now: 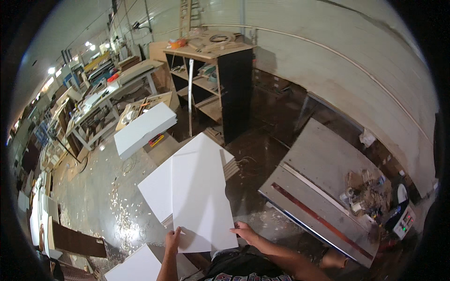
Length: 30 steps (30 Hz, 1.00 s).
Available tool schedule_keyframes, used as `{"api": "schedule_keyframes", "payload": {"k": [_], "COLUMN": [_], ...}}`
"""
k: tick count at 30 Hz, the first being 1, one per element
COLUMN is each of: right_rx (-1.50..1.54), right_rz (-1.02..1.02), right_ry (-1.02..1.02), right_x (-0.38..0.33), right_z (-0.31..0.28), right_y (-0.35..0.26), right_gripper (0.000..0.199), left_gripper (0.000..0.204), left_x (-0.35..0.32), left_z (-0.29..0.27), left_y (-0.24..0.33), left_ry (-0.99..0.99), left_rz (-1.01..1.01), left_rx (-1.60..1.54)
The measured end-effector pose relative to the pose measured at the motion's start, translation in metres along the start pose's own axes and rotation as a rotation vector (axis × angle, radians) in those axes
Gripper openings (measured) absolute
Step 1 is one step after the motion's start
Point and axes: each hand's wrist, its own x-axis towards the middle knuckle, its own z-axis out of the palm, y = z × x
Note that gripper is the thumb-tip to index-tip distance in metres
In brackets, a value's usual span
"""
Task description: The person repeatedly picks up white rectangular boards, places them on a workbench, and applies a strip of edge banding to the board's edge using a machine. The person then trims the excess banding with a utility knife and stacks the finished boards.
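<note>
A white rectangular panel (201,201) with a small notch in its right edge is held at its near end. My left hand (172,241) grips its near left corner, with the thumb on top. My right hand (244,232) pinches the near right edge. Beneath the panel's far part lies a stack of white boards (157,189), turned at an angle to it; I cannot tell whether the panel rests on it. Another white board (136,266) lies low at the near left, partly cut off by the view's rim.
Farther off sits another stack of white panels (146,129). Behind it stands a black-sided shelf unit (236,89) with clutter on top. At right is a grey machine table (323,173) with a red strip, loose debris and a control box (404,225). Wood chips (124,220) litter the floor.
</note>
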Motion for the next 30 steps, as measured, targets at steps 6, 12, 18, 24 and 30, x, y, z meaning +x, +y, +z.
{"api": "schedule_keyframes", "payload": {"k": [6, 12, 18, 24, 30], "right_rx": [0.21, 0.535, 1.176, 1.34, 0.887], "right_rz": [-0.239, -0.283, -0.6, -0.828, -0.674], "right_ry": [0.15, 0.451, 0.498, 0.77, 1.015], "right_x": [-0.117, -0.208, -0.286, -0.293, -0.299], "right_z": [-0.097, -0.185, -0.226, -0.27, -0.322], "right_y": [0.05, 0.114, 0.156, 0.153, 0.175], "right_gripper": [0.033, 0.036, 0.042, 0.05, 0.054], "left_gripper": [0.054, 0.044, 0.045, 0.042, 0.045], "left_x": [-0.052, -0.112, -0.156, -0.208, -0.258], "left_z": [0.118, 0.246, 0.381, 0.526, 0.53], "left_y": [0.044, 0.109, 0.175, 0.154, 0.189], "left_ry": [0.03, -0.166, -0.447, -0.553, -1.49], "left_rz": [0.248, 0.321, 0.404, 0.385, 0.554], "left_rx": [-0.295, -0.331, -0.254, -0.323, 0.687]}}
